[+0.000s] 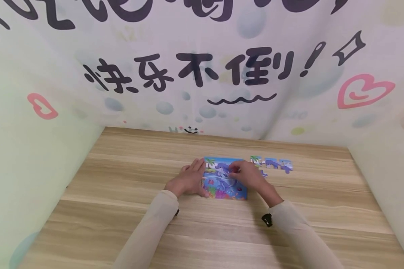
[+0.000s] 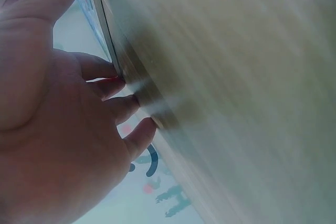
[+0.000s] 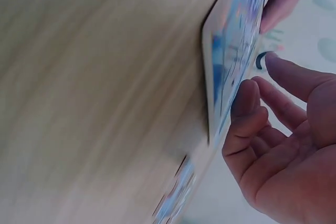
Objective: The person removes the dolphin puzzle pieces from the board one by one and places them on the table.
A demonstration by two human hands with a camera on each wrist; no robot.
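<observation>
A dolphin jigsaw puzzle in a thin flat board lies on the wooden table, with a palm tree and bright coral in its picture. Along its left edge rests my left hand, fingers stretched out and thumb at the near corner. In the left wrist view, the fingertips of the left hand touch down at the board's side. Over the upper right of the picture is my right hand. The right wrist view shows the right hand with bent fingers at the puzzle's surface, thumb apart, and no piece visible between them.
Several loose puzzle pieces lie to the right of the board, one partly hidden behind the right hand. A printed cloth wall borders the table's far edge, and pale walls stand at both sides.
</observation>
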